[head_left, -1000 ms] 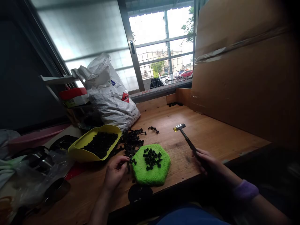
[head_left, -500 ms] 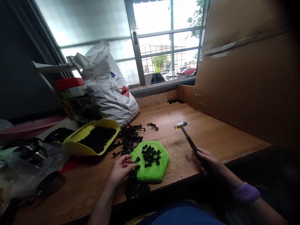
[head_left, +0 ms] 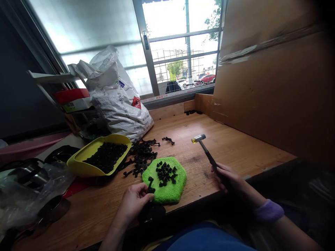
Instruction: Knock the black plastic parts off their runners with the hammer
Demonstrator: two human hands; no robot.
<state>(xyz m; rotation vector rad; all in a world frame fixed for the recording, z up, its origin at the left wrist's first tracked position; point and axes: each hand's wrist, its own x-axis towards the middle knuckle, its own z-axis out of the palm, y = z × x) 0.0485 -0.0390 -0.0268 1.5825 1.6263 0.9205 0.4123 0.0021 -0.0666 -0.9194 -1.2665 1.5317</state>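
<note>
My left hand (head_left: 136, 200) pinches a small black branched piece with knobbed ends (head_left: 150, 185) at the left edge of a fuzzy green hexagonal pad (head_left: 172, 193). Several small loose black parts (head_left: 166, 173) lie heaped on the pad's middle. To the right, my right hand (head_left: 226, 179) grips the dark handle of a small mallet (head_left: 206, 151). The mallet's head, metallic with a yellow face, is raised and points away from me. Left of the pad, a tangle of black branched strips (head_left: 142, 155) spreads over the wooden table.
A yellow scoop-shaped tray (head_left: 74, 161) full of black parts stands left, before a large white printed sack (head_left: 123, 104). A cardboard sheet (head_left: 261, 83) walls off the right side. A metal cup (head_left: 53, 208) and plastic bags (head_left: 18, 198) crowd the left.
My left hand has drawn slightly down, and the black branched piece now stands more upright in its fingers. The whole view has shifted a little. My right hand still holds the mallet.
</note>
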